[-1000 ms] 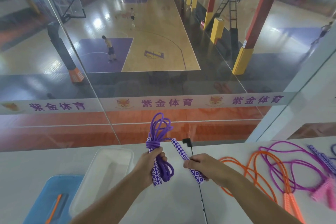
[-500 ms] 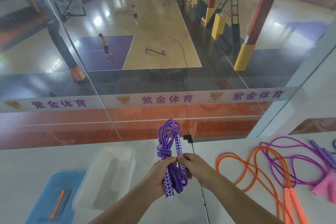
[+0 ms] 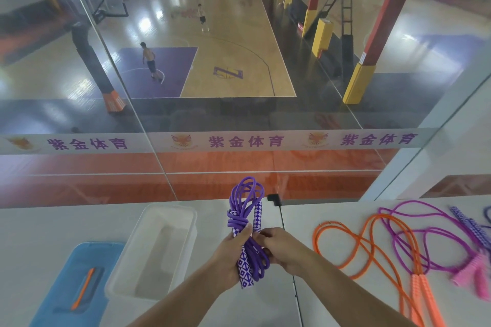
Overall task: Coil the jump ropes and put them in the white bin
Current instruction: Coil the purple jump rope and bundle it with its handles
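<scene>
Head view of a white table set against a glass wall overlooking a basketball court. The left hand is closed around a coiled purple jump rope, its fingers wrapped about the lower part of the bundle and one purple-and-white checkered handle, with the thumb pressed against the cord wraps at the middle of the coil. The right hand meets the bundle from the other side; its fingertips pinch at the base of the second checkered handle, which stands upright alongside the loops, and its remaining fingers curl against the hanging cord. The upper loops of the coil rise above both hands, and the whole bundle is held above the table, just to the right of the white bin. The white bin sits open on the table, its interior showing no rope. To its left lies a blue lid with an orange object resting on it. On the right part of the table an orange jump rope and a magenta jump rope with pink handles lie uncoiled, their cords crossing one another. A further purple patterned handle lies near the right edge.
</scene>
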A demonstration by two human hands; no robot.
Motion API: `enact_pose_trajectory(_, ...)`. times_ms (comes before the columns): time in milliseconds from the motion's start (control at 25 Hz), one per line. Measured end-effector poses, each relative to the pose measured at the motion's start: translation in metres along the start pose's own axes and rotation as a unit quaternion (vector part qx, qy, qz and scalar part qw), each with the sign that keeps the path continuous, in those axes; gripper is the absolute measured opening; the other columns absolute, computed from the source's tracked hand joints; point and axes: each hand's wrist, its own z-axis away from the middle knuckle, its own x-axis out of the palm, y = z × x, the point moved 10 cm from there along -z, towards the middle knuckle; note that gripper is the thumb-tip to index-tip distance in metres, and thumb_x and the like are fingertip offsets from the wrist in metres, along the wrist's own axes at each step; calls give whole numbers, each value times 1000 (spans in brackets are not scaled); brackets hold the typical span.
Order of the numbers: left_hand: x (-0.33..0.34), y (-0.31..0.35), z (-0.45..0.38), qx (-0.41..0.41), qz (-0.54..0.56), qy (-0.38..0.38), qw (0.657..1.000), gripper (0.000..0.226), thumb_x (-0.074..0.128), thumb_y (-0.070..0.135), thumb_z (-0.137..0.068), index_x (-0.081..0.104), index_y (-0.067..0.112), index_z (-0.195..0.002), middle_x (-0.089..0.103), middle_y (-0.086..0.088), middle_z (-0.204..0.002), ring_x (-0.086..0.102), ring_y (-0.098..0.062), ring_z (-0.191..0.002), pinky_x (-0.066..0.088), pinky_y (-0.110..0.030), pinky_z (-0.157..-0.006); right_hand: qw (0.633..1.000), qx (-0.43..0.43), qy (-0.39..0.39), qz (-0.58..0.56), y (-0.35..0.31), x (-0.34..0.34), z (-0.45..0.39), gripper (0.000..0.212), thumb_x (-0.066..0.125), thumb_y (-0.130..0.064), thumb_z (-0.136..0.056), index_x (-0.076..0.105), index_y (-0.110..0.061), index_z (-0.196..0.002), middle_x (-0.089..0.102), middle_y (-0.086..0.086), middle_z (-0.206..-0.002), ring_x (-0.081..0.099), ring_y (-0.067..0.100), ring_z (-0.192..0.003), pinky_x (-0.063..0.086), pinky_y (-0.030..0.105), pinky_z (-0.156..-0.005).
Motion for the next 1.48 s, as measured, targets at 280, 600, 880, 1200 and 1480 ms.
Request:
enact_pose_trajectory(280, -23, 2, -8, 11, -16, 43, 999, 25, 64, -3, -93, 62, -9, -117, 72, -25, -91, 70, -36, -77, 62, -47, -68, 997, -12, -4, -74, 5, -5, 7, 22, 61, -11, -98, 63, 4, -113, 75, 17, -105, 73, 28, -99, 59, 38, -87)
enact_pose_trajectory(600, -27, 15, -17, 54, 24, 75, 995, 17, 60, -4, -94, 61, -9, -110, 69, -24, -88, 67, -36, -79, 56, -59, -86, 965, -154, 72, 201, -13, 9, 39, 29, 74, -44, -79, 64, -34, -104, 71, -16, -98, 65, -1, -91, 53, 18, -81)
enact_pose_trajectory(880, -28, 8, -17, 7, -1, 79, 997, 23, 65, -2, -91, 62, -8, -113, 70, -27, -100, 70, -35, -78, 59, -41, -61, 927, -220, 57, 297, -23, 10, 44, 34, 69, -37, -88, 59, -31, -120, 67, -21, -101, 64, 1, -91, 54, 17, -83)
enact_pose_trajectory(1200, -32, 3, -19, -32, -50, 56, 997, 18, 67, 0, -89, 62, -7, -105, 68, -21, -85, 68, -32, -70, 59, -45, -74, 914, -231, 2, 333, -16, 15, 42, 36, 57, -33, -99, 53, -30, -135, 65, -16, -118, 62, -1, -100, 52, 17, -89)
enact_pose_trajectory(1480, -21, 1, -17, -69, -67, -31, 995, 24, 66, 10, -93, 57, -3, -110, 66, -25, -90, 67, -38, -76, 56, -58, -92, 903, -231, 23, 362, -17, 4, 37, 29, 54, -24, -101, 56, -29, -130, 57, -26, -105, 56, -9, -94, 44, 9, -82)
